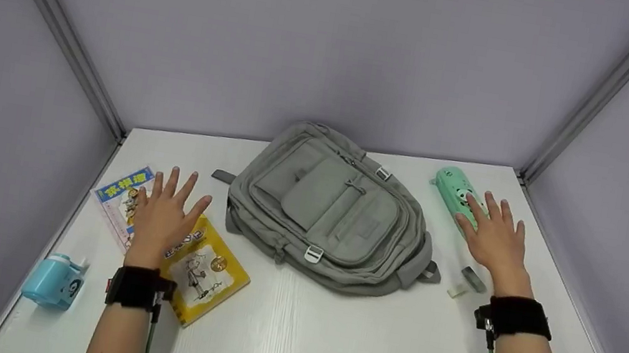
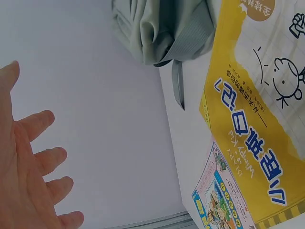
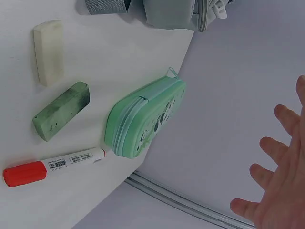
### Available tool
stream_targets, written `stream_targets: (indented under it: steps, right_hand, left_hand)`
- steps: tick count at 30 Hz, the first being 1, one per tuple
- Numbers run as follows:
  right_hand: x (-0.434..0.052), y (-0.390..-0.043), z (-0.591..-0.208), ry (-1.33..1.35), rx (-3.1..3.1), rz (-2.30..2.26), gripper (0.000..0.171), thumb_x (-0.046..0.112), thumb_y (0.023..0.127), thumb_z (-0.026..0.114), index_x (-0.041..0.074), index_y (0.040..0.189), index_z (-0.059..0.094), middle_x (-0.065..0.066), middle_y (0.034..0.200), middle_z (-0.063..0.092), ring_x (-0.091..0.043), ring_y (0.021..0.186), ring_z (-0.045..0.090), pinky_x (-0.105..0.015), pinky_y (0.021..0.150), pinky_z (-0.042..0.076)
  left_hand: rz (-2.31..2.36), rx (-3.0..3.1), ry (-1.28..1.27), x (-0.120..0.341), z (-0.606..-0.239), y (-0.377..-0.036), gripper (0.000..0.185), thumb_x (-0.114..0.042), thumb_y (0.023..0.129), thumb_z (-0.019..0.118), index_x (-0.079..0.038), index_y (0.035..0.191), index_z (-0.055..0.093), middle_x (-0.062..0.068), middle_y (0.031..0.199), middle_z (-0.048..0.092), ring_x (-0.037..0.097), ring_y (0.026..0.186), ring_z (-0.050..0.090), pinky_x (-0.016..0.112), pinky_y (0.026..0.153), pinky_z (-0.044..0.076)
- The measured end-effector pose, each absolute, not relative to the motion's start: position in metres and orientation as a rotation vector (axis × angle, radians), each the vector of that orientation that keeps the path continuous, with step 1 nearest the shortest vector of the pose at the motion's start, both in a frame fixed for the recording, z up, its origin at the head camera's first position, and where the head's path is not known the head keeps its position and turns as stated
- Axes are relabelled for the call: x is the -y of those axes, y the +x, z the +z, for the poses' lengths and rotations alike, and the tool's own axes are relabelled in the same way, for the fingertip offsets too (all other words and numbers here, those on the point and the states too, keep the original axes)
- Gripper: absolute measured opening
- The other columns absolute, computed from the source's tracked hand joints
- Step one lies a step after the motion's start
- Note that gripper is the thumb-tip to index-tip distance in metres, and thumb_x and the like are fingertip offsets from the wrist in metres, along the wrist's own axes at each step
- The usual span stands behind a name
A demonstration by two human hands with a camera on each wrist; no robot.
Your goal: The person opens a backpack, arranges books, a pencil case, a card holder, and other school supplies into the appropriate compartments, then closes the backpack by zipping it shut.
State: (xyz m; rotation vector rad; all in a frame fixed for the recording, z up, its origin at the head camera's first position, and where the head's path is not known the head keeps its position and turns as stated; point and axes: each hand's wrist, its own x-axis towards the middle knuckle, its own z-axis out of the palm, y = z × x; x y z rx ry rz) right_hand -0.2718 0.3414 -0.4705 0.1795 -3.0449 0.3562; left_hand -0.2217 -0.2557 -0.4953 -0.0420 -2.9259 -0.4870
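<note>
grey backpack [image 1: 334, 211]: lying flat mid-tabletop toward the back edge, looks zipped up, nothing packed yet as far as anyone can tell

left hand [image 1: 163, 216]: fingers spread wide, hovering over the two books [image 1: 178, 237] near the left edge, holding nothing

right hand [image 1: 494, 236]: also splayed wide, over the mint pencil case [image 1: 457, 193] by the back right corner, empty

progress: looks like square one, everything is loose on the tabletop [image 1: 326, 342]

count: 1 backpack, 2 books, 1 pencil case, 2 erasers [image 3: 55, 81], 1 red-capped marker [image 3: 52, 167], 1 blue sharpener [image 1: 55, 280] at the front left corner
</note>
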Motion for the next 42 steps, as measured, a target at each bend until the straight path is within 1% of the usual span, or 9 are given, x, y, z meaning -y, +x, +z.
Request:
stream_targets:
  steps: [10,14,16,22,30,34,38,40,42]
  right_hand:
    - [-0.323,-0.275,-0.486,0.222,3.053,0.357,0.069,0.059,0.102,0.029,0.015,0.155,0.03,-0.021,0.159,0.017,-0.048,0.144,0.009,-0.073,0.105,0.008]
    - [-0.311,-0.276,-0.494,0.268,3.078,0.359,0.067,0.057,0.103,0.03,0.015,0.155,0.03,-0.021,0.159,0.019,-0.049,0.144,0.008,-0.073,0.105,0.01]
    - [-0.304,-0.276,-0.499,0.294,3.1,0.354,0.066,0.056,0.103,0.03,0.015,0.155,0.029,-0.022,0.159,0.019,-0.049,0.143,0.009,-0.073,0.105,0.011]
    - [-0.282,-0.274,-0.518,0.377,3.14,0.36,0.062,0.051,0.104,0.034,0.015,0.154,0.033,-0.021,0.157,0.025,-0.048,0.142,0.016,-0.072,0.105,0.016]
    - [-0.259,-0.271,-0.539,0.441,3.149,0.406,0.055,0.045,0.104,0.044,0.016,0.15,0.043,-0.02,0.153,0.034,-0.047,0.14,0.025,-0.071,0.104,0.02]
    - [-0.252,-0.269,-0.547,0.448,3.18,0.386,0.053,0.045,0.103,0.045,0.016,0.148,0.046,-0.02,0.151,0.038,-0.048,0.139,0.026,-0.07,0.104,0.022]
    - [-0.249,-0.267,-0.55,0.428,3.191,0.355,0.053,0.045,0.103,0.046,0.016,0.147,0.047,-0.02,0.15,0.039,-0.051,0.139,0.023,-0.07,0.104,0.022]
    - [-0.248,-0.266,-0.551,0.424,3.192,0.337,0.053,0.044,0.103,0.046,0.015,0.147,0.047,-0.021,0.15,0.038,-0.053,0.139,0.021,-0.069,0.104,0.022]
    - [-0.247,-0.265,-0.552,0.426,3.19,0.32,0.054,0.044,0.103,0.046,0.014,0.148,0.046,-0.022,0.15,0.038,-0.054,0.139,0.02,-0.07,0.104,0.023]
  left_hand:
    - [-0.53,2.92,-0.001,0.24,-0.501,-0.224,0.079,-0.071,0.096,0.03,-0.019,0.156,0.029,0.023,0.159,0.016,0.047,0.145,0.008,0.07,0.108,0.004]
    - [-0.574,2.929,-0.017,0.224,-0.507,-0.228,0.08,-0.07,0.096,0.03,-0.016,0.155,0.032,0.025,0.158,0.019,0.047,0.144,0.012,0.069,0.108,0.008]
    - [-0.593,2.923,-0.042,0.214,-0.51,-0.229,0.078,-0.067,0.097,0.033,-0.014,0.154,0.034,0.025,0.157,0.021,0.046,0.144,0.016,0.068,0.109,0.01]
    - [-0.655,2.926,-0.131,0.184,-0.522,-0.227,0.07,-0.058,0.099,0.045,-0.011,0.151,0.04,0.025,0.155,0.026,0.045,0.142,0.022,0.066,0.11,0.015]
    - [-0.637,2.946,-0.198,0.141,-0.545,-0.215,0.07,-0.061,0.098,0.043,-0.011,0.147,0.046,0.024,0.152,0.034,0.043,0.14,0.028,0.062,0.111,0.019]
    - [-0.574,2.906,-0.255,0.117,-0.557,-0.206,0.061,-0.054,0.098,0.049,-0.011,0.141,0.053,0.024,0.148,0.039,0.043,0.136,0.035,0.061,0.109,0.025]
    - [-0.474,2.781,-0.329,0.093,-0.569,-0.195,0.048,-0.046,0.097,0.057,-0.009,0.127,0.062,0.027,0.137,0.046,0.045,0.127,0.044,0.06,0.102,0.034]
    - [-0.443,2.731,-0.34,0.083,-0.573,-0.19,0.045,-0.045,0.096,0.058,-0.009,0.122,0.064,0.028,0.133,0.048,0.046,0.124,0.045,0.061,0.099,0.037]
    - [-0.436,2.727,-0.329,0.076,-0.577,-0.185,0.047,-0.049,0.096,0.057,-0.009,0.122,0.065,0.029,0.133,0.048,0.047,0.125,0.045,0.062,0.099,0.036]
